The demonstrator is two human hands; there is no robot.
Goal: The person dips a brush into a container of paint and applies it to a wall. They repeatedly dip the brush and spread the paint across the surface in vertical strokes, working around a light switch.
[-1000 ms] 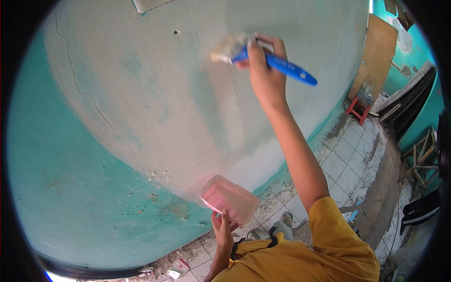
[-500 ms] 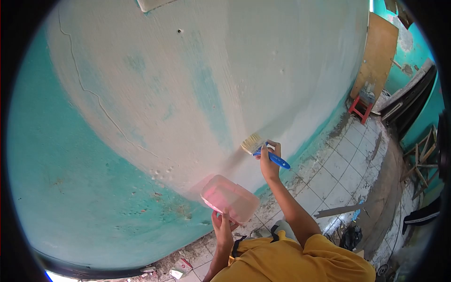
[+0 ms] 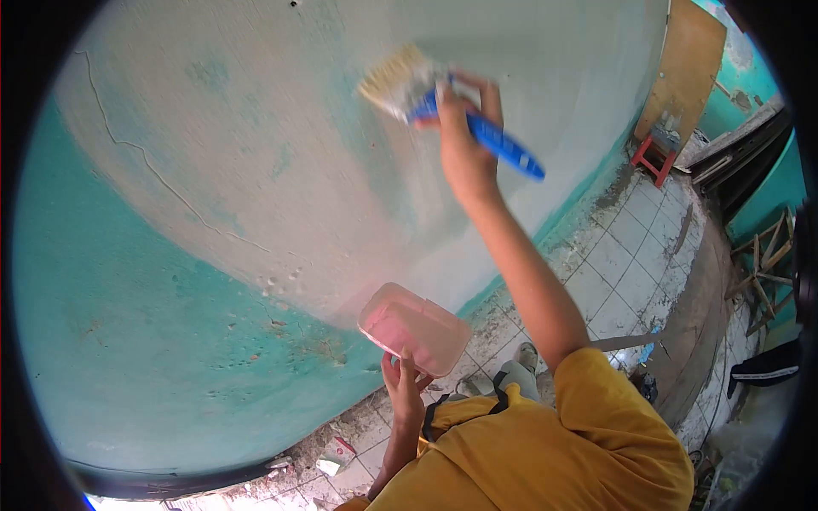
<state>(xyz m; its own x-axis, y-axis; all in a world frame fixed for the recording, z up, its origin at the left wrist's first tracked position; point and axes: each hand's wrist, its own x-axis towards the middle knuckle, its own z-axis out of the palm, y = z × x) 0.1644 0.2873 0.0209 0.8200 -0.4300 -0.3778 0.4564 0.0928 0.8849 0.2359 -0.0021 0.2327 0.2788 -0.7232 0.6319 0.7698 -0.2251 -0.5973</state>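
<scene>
My right hand grips a wide paintbrush by its blue handle, with the pale bristles pointing up and left. The brush is raised in front of the wall, its bristles overlapping the wall's upper part in this view. Whitish paint covers much of this wall, with turquoise showing through in streaks and along the lower left. Lower down, my left hand holds a pink translucent plastic container by its near edge, fingers beneath and thumb at the rim. Inside it, some pinkish-white content shows along the left side.
A red stool stands at the far right by a wooden board. Dirty white floor tiles run along the wall's base, with debris on them. Wooden legs of a frame and a dark cloth are at right.
My right hand has lifted the paintbrush up and forward, from near the container to higher against the wall. The container stays in my left hand. The view has shifted slightly.
</scene>
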